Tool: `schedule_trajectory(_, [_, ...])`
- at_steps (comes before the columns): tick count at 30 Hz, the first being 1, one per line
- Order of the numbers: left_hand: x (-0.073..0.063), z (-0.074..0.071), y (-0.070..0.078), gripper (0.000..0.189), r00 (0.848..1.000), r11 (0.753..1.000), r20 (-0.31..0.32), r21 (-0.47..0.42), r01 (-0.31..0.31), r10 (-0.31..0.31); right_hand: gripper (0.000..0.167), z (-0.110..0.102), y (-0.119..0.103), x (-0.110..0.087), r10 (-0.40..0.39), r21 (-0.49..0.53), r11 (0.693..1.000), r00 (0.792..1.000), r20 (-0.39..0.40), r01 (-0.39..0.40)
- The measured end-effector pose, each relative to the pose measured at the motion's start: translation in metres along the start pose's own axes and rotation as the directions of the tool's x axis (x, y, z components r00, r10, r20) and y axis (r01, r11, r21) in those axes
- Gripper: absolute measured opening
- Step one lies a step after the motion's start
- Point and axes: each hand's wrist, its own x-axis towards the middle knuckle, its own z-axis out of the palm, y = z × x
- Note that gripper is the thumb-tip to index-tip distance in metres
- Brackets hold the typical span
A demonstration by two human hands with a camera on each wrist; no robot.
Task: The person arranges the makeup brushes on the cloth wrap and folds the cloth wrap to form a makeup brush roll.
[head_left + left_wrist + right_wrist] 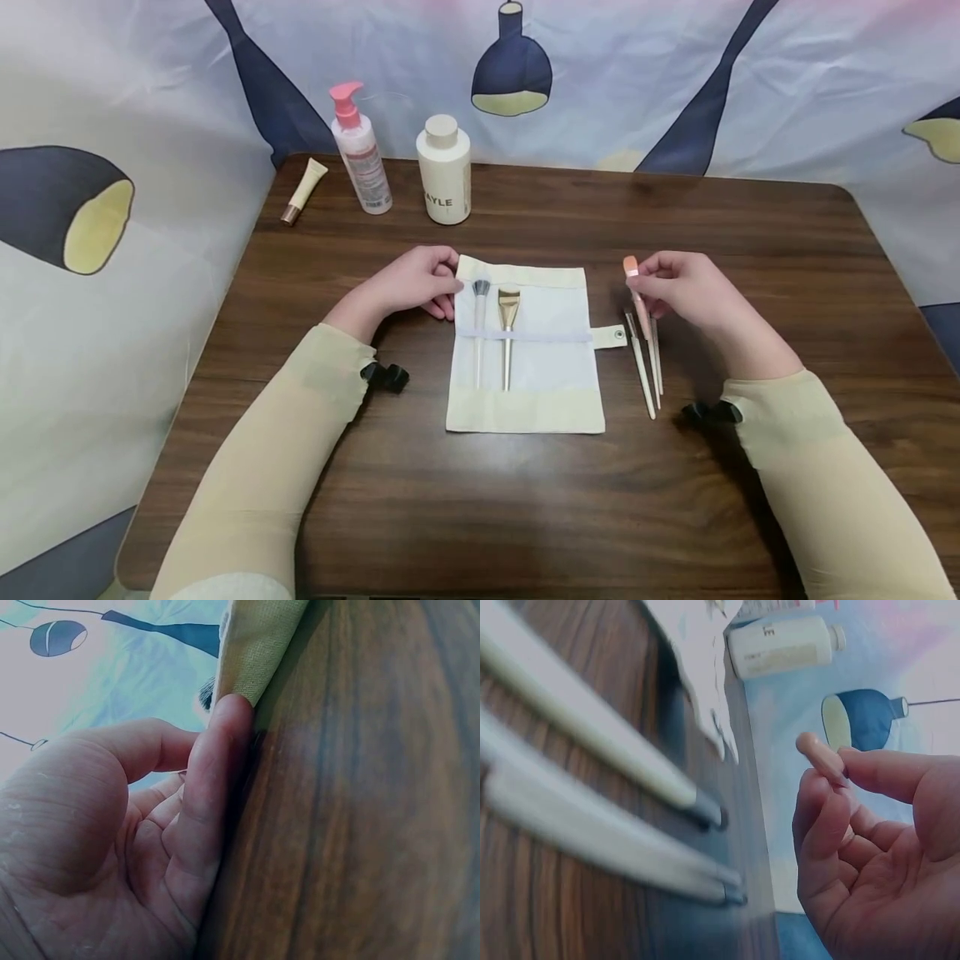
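Observation:
A cream cloth brush roll (555,367) lies unfolded on the table, with a grey-tipped brush (481,312) and a gold flat brush (508,310) tucked under its band. My left hand (420,283) pinches the roll's left edge between thumb and finger, as the left wrist view shows. To the right of the roll, my right hand (686,287) pinches a pink makeup brush (639,302) whose orange tip points up and away. Below that hand lie a pale-handled brush (641,371) and other slim brushes (657,358), seen large and blurred in the right wrist view.
At the back left stand a pink-topped pump bottle (363,162) and a white capped bottle (444,175). A small cream tube (306,190) lies beside them. The roll's snap strap (607,337) reaches toward the loose brushes. A printed curtain (585,83) hangs behind the wooden table (525,517).

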Motion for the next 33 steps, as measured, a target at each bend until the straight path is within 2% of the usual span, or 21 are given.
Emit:
schedule_trajectory(6, [0.001,0.001,-0.004,0.024,0.999,0.999,0.026,-0.002,0.035,-0.035,0.025,0.021,-0.011,0.015,-0.02,0.202,0.979,0.998,0.056,0.008])
schedule_trajectory(11, [0.001,0.001,-0.002,0.023,1.0,1.0,0.001,-0.005,0.012,-0.012,0.024,0.043,-0.031,0.029,-0.023,0.275,0.961,0.999,0.04,0.011])
schedule_trajectory(16, [0.001,0.001,-0.005,0.023,0.999,0.999,0.018,-0.016,0.039,-0.038,0.023,0.064,-0.043,0.039,0.005,0.306,0.952,0.996,0.086,-0.032])
schedule_trajectory(22, [0.003,0.0,-0.003,0.024,1.0,1.0,0.001,-0.009,0.01,-0.01,0.022,0.077,-0.045,0.048,0.029,0.321,0.945,0.995,0.094,-0.058])
schedule_trajectory(25, [0.003,0.0,-0.003,0.023,0.999,1.0,0.021,-0.007,0.025,-0.024,0.022,0.084,-0.044,0.05,0.05,0.328,0.941,0.992,0.12,-0.087])
schedule_trajectory(33, [0.001,-0.001,0.001,0.023,1.0,1.0,0.001,0.003,0.002,-0.002,0.022,0.094,-0.049,0.052,0.037,0.301,0.95,0.988,0.151,-0.082])
